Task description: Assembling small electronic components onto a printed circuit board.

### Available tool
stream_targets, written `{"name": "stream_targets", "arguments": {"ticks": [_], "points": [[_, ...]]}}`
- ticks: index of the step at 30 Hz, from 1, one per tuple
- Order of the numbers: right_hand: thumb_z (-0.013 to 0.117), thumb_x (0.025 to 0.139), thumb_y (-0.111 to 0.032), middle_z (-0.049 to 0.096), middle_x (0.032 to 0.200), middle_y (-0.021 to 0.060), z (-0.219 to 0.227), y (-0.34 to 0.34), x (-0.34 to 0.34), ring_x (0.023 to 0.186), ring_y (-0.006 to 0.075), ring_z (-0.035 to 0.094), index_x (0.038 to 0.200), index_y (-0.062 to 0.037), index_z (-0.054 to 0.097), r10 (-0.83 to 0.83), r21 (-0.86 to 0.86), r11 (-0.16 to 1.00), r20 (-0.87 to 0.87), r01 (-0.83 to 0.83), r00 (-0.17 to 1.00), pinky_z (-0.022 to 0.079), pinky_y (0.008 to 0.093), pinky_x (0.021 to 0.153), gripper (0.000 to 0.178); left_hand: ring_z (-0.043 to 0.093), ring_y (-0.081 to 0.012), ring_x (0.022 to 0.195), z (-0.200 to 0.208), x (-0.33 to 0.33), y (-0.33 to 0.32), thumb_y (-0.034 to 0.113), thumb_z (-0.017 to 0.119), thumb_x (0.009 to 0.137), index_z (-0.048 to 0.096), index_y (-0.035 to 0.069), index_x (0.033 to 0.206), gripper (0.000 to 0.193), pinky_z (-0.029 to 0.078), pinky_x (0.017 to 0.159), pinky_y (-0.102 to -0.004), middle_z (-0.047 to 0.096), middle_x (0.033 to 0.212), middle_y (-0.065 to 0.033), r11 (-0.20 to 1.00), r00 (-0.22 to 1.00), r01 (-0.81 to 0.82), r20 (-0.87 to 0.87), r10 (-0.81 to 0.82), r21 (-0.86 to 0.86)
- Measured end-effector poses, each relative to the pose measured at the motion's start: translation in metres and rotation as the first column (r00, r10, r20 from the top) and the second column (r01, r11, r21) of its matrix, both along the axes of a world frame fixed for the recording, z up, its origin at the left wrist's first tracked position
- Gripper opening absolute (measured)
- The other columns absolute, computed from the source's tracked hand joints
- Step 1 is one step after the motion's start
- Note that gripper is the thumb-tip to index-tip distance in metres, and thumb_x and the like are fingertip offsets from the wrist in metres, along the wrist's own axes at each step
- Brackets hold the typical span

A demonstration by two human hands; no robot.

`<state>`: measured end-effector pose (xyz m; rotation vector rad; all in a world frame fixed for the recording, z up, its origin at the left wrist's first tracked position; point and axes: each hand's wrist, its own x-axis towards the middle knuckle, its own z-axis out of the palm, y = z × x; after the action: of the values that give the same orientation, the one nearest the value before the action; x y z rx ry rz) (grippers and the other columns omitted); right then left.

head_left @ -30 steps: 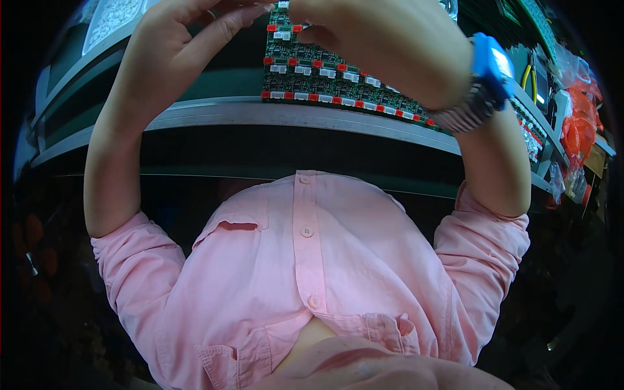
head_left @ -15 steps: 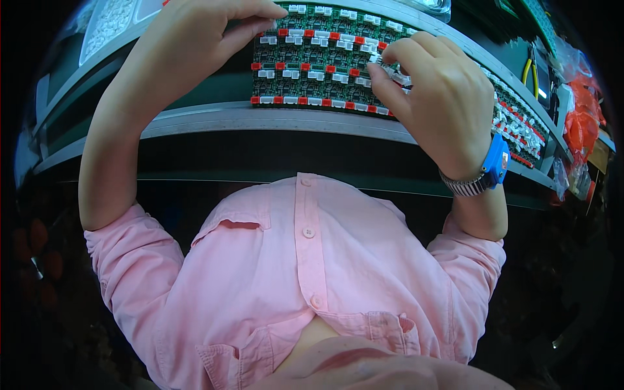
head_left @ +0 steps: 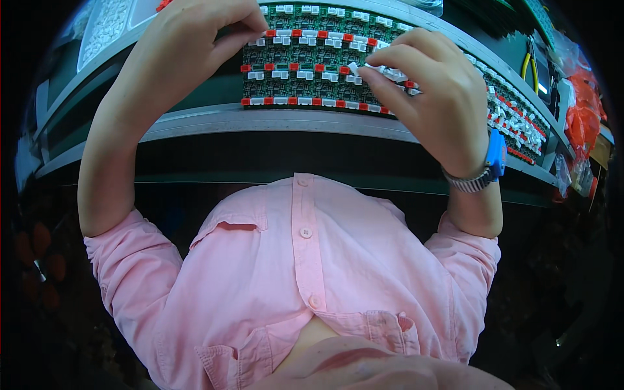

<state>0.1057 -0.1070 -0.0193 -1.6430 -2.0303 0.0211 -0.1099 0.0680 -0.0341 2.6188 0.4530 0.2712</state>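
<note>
A green circuit board panel [head_left: 292, 56] carries rows of white and red plastic connectors and lies on the bench. At its upper left edge, my left hand [head_left: 201, 39] has thumb and forefinger pinched together; whatever is between them is hidden. My right hand [head_left: 442, 97] is over the middle of the panel, thumb and forefinger drawn close at a small tilted white connector [head_left: 353, 68]. More loose white connectors [head_left: 393, 73] lie under its fingers. A blue wrist strap with a metal band [head_left: 495, 156] circles my right wrist.
A white tray of small white parts [head_left: 107, 32] stands at the far left. Loose white connectors [head_left: 520, 123] cover the panel's right part. Yellow-handled pliers [head_left: 530, 68] and a red plastic bag [head_left: 582, 117] are at the right. A metal rail [head_left: 195, 121] runs along the near edge.
The panel has shifted slightly left. My left hand has moved down and left along its edge, and my right fingertips have moved a little left with a white connector.
</note>
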Motion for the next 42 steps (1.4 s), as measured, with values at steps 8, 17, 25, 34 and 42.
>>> {"name": "stream_targets", "arguments": {"ticks": [8,17,25,34,42], "points": [[0.078,0.079,-0.010,0.067,0.090,0.0053,0.001,0.006,-0.013,0.072,0.0150,0.059,0.090,-0.0051,0.071,0.092,-0.181,0.983,0.368,-0.026,0.925,0.048,0.0244,0.063,0.014,0.059,-0.0231,0.084,-0.002,0.001,0.000,-0.003,0.069,0.079,0.064,0.001,0.082,0.007,0.049,0.076,-0.0297,0.062,0.092,-0.0097,0.997,0.994,0.073,0.086,-0.071,-0.021],[0.071,0.086,-0.007,0.070,0.103,0.0108,-0.011,-0.020,0.021,0.081,0.0165,0.066,0.101,-0.0004,0.069,-0.037,-0.017,0.999,-0.801,0.039,0.597,0.053,0.0219,0.069,0.016,0.057,-0.0233,0.086,0.016,0.039,-0.035,0.002,0.067,0.083,0.064,0.004,0.084,0.004,0.048,0.078,-0.0309,0.059,0.094,-0.0091,0.987,0.986,0.131,0.116,-0.120,-0.089],[0.069,0.087,-0.005,0.071,0.099,0.0098,-0.008,-0.045,0.046,0.082,0.0169,0.067,0.103,-0.0020,0.070,-0.122,-0.041,0.991,-0.679,0.129,0.724,0.054,0.0202,0.071,0.016,0.055,-0.0236,0.086,0.007,0.072,-0.055,0.008,0.065,0.087,0.063,0.007,0.089,0.003,0.047,0.080,-0.0312,0.058,0.093,-0.0083,0.950,0.950,0.309,0.031,-0.310,0.040],[0.069,0.076,-0.001,0.068,0.080,0.0080,-0.019,-0.027,0.066,0.070,0.0213,0.061,0.087,-0.0034,0.069,-0.065,0.085,0.992,-0.298,0.095,0.952,0.049,0.0279,0.065,0.011,0.055,-0.0237,0.088,0.002,0.079,-0.048,0.009,0.066,0.087,0.062,0.007,0.090,0.005,0.047,0.080,-0.0301,0.058,0.094,-0.0081,0.930,0.925,0.352,0.117,-0.363,0.102],[0.071,0.074,-0.001,0.068,0.079,0.0064,-0.023,-0.012,0.063,0.068,0.0210,0.061,0.085,-0.0024,0.068,-0.091,0.009,0.996,-0.082,0.092,0.993,0.049,0.0279,0.065,0.012,0.058,-0.0228,0.086,0.005,0.071,-0.041,0.005,0.069,0.084,0.063,0.006,0.089,0.008,0.048,0.078,-0.0295,0.061,0.093,-0.0079,0.933,0.915,0.355,0.187,-0.358,0.054]]}}
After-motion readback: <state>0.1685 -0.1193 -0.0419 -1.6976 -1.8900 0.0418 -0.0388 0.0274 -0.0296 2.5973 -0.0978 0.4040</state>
